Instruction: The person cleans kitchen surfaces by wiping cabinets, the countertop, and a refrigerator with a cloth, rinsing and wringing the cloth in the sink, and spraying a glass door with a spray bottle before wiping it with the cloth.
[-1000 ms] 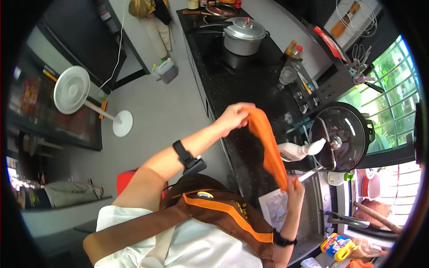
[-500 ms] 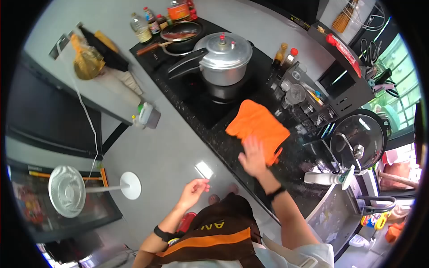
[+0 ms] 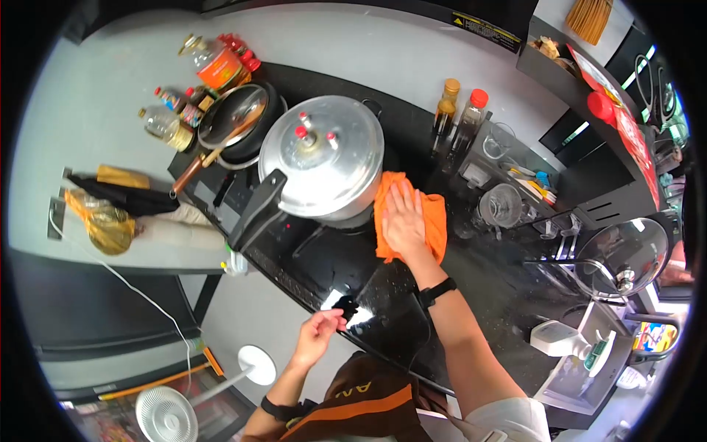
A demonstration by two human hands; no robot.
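Note:
My right hand [image 3: 403,221] lies flat with its fingers spread on an orange cloth [image 3: 436,221]. The cloth rests on the black counter [image 3: 479,272], just right of a silver pressure cooker [image 3: 322,158] with a black handle. Near the counter's front edge, my left hand [image 3: 318,335] hovers with its fingers curled together. Whether anything is between those fingertips is too small to tell. A small dark patch shows on the glossy surface beside them.
Frying pans [image 3: 243,121] and bottles [image 3: 221,66] stand at the back left. Two sauce bottles [image 3: 456,118], a utensil rack [image 3: 515,169] and a glass lid [image 3: 626,258] are to the right. A spray bottle [image 3: 560,339] lies by the sink [image 3: 582,383].
The cloth, first stretched between both hands, was laid on the counter. My right hand has since moved onto it, and the cloth is now bunched beside the cooker. The view has shifted toward the stove.

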